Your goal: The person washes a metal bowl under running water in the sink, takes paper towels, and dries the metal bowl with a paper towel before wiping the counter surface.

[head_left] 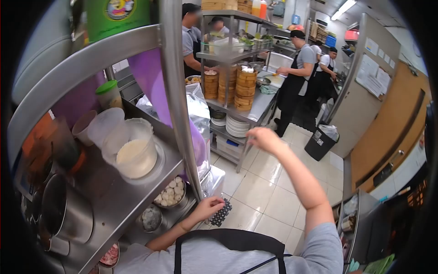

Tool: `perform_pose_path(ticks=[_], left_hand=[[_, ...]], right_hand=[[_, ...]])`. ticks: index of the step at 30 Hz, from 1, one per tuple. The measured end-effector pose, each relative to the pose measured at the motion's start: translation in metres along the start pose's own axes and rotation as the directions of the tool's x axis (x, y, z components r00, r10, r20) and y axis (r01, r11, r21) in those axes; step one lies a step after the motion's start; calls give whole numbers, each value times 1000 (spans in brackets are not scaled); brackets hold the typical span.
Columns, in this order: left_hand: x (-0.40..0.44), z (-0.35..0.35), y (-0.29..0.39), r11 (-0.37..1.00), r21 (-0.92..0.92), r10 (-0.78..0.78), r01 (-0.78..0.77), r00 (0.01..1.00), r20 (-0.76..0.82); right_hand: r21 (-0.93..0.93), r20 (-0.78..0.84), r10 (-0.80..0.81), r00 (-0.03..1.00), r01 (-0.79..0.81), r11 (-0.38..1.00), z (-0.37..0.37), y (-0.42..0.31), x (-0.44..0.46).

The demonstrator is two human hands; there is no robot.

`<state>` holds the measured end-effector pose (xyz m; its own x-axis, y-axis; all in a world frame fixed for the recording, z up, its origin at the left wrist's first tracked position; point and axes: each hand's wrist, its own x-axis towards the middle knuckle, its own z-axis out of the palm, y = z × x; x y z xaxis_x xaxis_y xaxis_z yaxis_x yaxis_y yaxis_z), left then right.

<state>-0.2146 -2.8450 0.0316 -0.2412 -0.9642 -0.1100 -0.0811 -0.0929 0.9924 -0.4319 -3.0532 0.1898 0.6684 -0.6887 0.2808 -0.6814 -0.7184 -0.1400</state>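
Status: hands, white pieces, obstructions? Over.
Left hand beside dotted item, grip unclear. Right hand extended, curled. White pieces below steel shelf. Steel post could obstruct left hand.

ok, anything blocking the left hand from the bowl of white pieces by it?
Nothing visible crosses the gap between the left hand and the bowl. The steel post comes down close beside that gap, and the upper shelf hides part of the bowl's near-left side. Exact depth can't be told.

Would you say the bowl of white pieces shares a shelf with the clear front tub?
No, the bowl sits lower than the shelf that bears the tub.
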Motion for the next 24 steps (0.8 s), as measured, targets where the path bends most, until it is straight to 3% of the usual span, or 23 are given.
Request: perform_pose_path(ticks=[2,3,7,8,10,11,12,13,16,18,21,23,24], left_hand=[[39,6,15,997,27,71,-73,995,73],[55,7,19,998,24,63,-64,996,57],[116,4,33,991,-63,118,-118,993,-7],[131,1,30,992,-72,103,-105,994,-40],[161,-5,27,995,-74,53,-62,992,-118],[175,-8,25,994,-81,54,-66,988,-144],[188,-10,25,994,-97,24,-46,974,-223],[203,-15,27,993,-112,-5,-30,953,-302],[236,-24,31,997,-78,-43,2,852,-522],[251,-27,36,994,-109,-67,-3,772,-632],[263,-27,49,987,-157,-101,-28,649,-754],[269,-21,60,985,-171,-155,27,577,-802],[272,-17,63,983,-183,-172,28,500,-849]], right_hand=[[-80,37,27,999,-24,996,-21,50,33],[-148,29,111,993,-105,983,-35,71,48],[-388,-66,153,986,-167,906,-97,174,136],[-381,-151,46,987,-101,919,-110,205,164],[-361,-217,81,973,-157,919,-132,265,236],[-260,-235,107,966,-169,951,-144,275,265],[-291,-298,-11,954,-80,953,-149,301,305],[-128,-331,2,943,-47,991,-149,326,344],[-95,-382,-31,924,-6,995,-142,364,460],[-9,-533,-62,844,68,998,-130,377,530],[174,-489,24,872,71,982,-119,374,603],[185,-385,-29,922,108,977,-111,374,643],[18,-326,-81,942,92,996,-103,371,662]])
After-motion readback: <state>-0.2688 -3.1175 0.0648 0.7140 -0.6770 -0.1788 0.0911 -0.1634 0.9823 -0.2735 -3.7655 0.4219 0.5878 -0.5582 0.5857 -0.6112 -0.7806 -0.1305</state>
